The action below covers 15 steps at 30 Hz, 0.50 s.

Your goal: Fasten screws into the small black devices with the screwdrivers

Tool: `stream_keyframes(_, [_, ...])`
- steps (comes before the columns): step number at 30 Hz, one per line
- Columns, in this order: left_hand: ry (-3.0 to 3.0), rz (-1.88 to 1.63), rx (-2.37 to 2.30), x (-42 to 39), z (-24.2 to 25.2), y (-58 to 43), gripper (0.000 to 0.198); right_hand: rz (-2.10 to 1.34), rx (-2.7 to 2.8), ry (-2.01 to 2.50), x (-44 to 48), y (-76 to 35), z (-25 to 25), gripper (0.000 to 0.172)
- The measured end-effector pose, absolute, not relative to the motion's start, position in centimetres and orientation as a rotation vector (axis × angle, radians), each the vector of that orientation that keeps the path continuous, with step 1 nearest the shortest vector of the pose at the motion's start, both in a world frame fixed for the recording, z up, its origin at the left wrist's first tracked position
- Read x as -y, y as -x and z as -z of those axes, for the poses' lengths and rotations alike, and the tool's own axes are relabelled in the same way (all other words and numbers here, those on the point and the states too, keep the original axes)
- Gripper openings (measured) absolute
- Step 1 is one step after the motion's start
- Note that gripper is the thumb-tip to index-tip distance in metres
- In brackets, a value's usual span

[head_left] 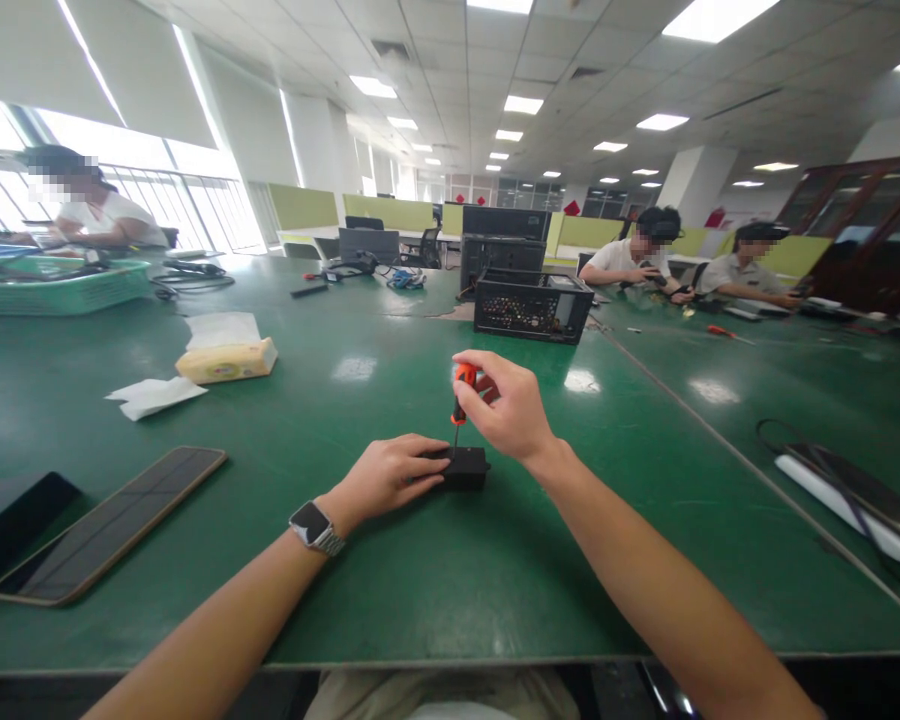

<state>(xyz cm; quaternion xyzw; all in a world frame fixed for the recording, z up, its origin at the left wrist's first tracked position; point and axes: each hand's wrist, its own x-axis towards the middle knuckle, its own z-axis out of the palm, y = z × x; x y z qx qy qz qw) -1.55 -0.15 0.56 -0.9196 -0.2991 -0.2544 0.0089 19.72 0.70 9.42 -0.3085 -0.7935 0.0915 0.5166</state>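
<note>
A small black box (468, 468) lies on the green table in front of me. My left hand (394, 475) grips its left end, fingers and thumb on either side. In my right hand (511, 408) is a screwdriver (461, 402) with an orange and black handle, held nearly upright by the fingertips. Its thin shaft points down to the top of the box near my left fingertips. The exact spot where the tip meets the box is too small to make out.
To the left lie a phone (112, 525), a dark block (19, 525), a tissue pack (229, 358) and a green basket (67, 285). Ahead stands an open computer case (534, 305). At right is a white-edged device (851, 510) with a cable. Other people sit farther off on both sides.
</note>
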Motion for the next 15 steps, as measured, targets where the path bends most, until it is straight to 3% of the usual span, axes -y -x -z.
stream_keyframes(15, [2.679, 0.853, 0.694, 0.30, -0.33, 1.06, 0.020, -0.346, 1.849, 0.722, -0.90, -19.28, -9.10, 0.024])
